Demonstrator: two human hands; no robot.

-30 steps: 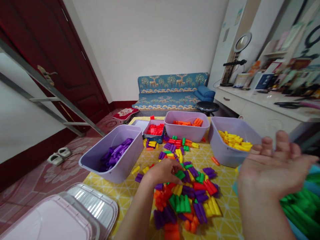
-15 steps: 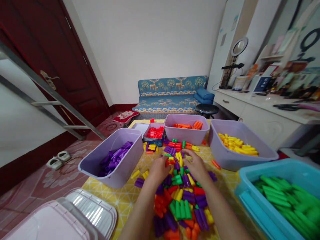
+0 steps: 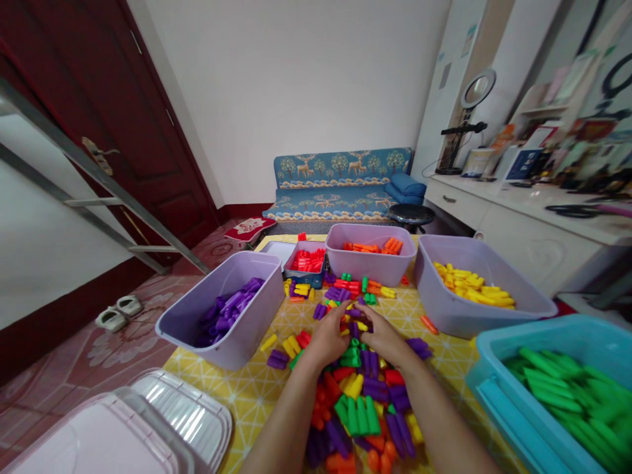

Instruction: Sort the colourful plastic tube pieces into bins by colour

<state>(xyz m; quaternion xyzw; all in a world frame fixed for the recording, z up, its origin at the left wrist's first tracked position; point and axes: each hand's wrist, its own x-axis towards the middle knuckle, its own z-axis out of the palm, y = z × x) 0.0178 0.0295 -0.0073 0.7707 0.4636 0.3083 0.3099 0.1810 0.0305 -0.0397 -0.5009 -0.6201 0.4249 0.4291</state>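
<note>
A mixed pile of purple, green, yellow, red and orange plastic pieces covers the middle of the table. Over its far part, my left hand and my right hand face each other with curved fingers, a small gap between them. Yellow and purple pieces lie between and under the fingertips. Whether either hand grips a piece is too small to make out. Purple pieces fill part of the left bin, orange ones the back bin, yellow ones the right bin, green ones the turquoise bin.
A small box of red pieces stands at the back left of the yellow patterned tablecloth. Clear and pinkish lids lie at the front left. Beyond are a blue sofa, a black stool and a white dresser.
My left hand has moved right, closer to my right hand. More red, yellow and green pieces show left of my left wrist. The view has shifted slightly.
</note>
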